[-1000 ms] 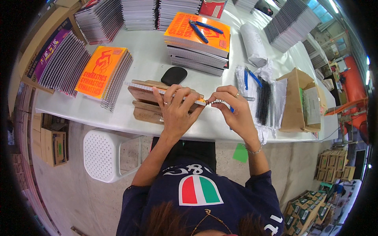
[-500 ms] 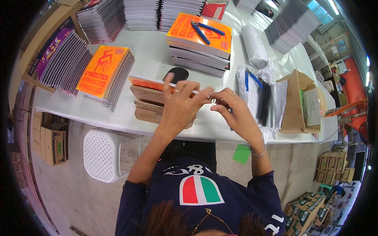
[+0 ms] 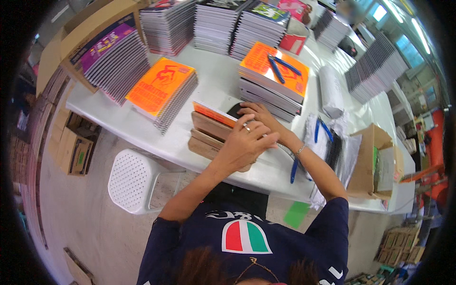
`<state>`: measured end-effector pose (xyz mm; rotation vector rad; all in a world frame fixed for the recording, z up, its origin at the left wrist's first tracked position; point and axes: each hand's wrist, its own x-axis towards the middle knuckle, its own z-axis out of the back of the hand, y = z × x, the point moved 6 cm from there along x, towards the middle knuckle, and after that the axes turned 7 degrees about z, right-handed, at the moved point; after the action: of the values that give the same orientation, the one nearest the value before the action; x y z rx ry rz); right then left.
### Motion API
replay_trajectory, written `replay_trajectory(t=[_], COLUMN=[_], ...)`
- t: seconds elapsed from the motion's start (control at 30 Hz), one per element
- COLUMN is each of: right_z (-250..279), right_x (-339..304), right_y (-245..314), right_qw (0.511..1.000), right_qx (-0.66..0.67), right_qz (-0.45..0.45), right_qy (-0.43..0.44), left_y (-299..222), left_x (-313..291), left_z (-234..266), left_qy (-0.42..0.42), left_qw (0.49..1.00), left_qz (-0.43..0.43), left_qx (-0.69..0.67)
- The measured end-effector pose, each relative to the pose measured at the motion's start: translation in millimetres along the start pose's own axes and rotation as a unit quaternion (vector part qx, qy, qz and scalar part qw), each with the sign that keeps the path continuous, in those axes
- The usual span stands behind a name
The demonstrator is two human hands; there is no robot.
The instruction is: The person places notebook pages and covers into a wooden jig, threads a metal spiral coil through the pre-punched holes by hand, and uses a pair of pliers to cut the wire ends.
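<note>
White table (image 3: 216,88) carries everything; orange-topped book stack (image 3: 270,89) toward its far edge, wooden holder (image 3: 209,129), 2 boards along a gap, close to the near edge. Orange book (image 3: 213,114) stands on edge along the holder's far board; its right end is hidden by the hands, so binding state not readable. Judged handling: modest weight, fairly stiff as a block, loose leaves liable to fan, cover probably slick; best gripped across its thickness, near the upper edge. Left hand (image 3: 244,142) sits over the holder's right end, wrist low, fingers bent and pointing right across the right wrist; cannot tell if it pinches anything. Right hand (image 3: 261,116) reaches in from the table's right side, beyond the left, fingers stretched leftward and slightly apart over black pad (image 3: 233,110); thumb hidden, grip cannot be told. Blue handle (image 3: 294,171) lies by the right forearm, near the table's near edge. Metal coil (image 3: 286,151), partly covered, just above it; likely light, springy, easily bent.
</note>
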<state>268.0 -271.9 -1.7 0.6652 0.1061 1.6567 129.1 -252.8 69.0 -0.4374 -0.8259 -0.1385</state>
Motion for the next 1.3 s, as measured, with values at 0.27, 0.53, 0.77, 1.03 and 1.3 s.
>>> replay_trajectory(t=[0.27, 0.53, 0.77, 1.03, 1.3], right_z=[-9, -2, 27, 75, 87], right_x=[14, 10, -22, -60, -50], right_y=[13, -15, -5, 44, 97], right_qw=[0.995, 0.996, 0.990, 0.887, 0.968], right_qx=[-0.043, -0.022, 0.001, 0.348, 0.205], right_qz=[-0.082, -0.082, -0.138, -0.190, -0.096], right_qy=[0.025, 0.025, 0.011, -0.236, -0.111], left_y=[3, 0, 1, 29, 49], left_x=[-4, -4, -7, -17, -8], left_z=[7, 5, 9, 25, 23], left_qy=[-0.003, -0.003, -0.004, -0.049, -0.006], left_qw=[0.999, 0.999, 0.998, 0.966, 0.979], left_qz=[0.031, 0.030, 0.069, 0.251, 0.164], left_qx=[-0.032, -0.042, 0.012, -0.032, -0.125])
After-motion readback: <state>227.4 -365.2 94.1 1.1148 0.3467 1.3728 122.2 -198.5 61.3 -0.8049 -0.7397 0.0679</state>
